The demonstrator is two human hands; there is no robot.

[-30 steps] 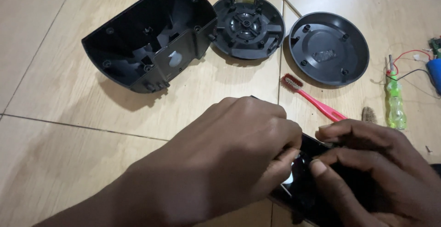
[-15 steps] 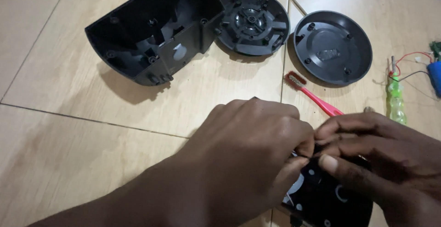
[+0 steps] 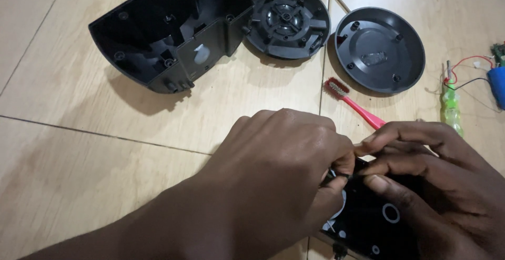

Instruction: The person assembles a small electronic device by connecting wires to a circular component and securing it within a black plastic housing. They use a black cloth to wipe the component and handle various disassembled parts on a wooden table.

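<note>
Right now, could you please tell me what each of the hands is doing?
Left hand: closed, pinching something small at the black part.
Right hand: closed on the black part.

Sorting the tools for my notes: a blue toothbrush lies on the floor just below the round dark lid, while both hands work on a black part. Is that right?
Not quite. The head view shows the toothbrush is red, not blue. It does lie just below the round dark lid, and the left hand and right hand both work on the black part.

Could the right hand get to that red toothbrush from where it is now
Probably yes. The toothbrush lies on the floor beside the right hand with nothing over its brush end, though that hand would first have to let go of the black part.
</note>
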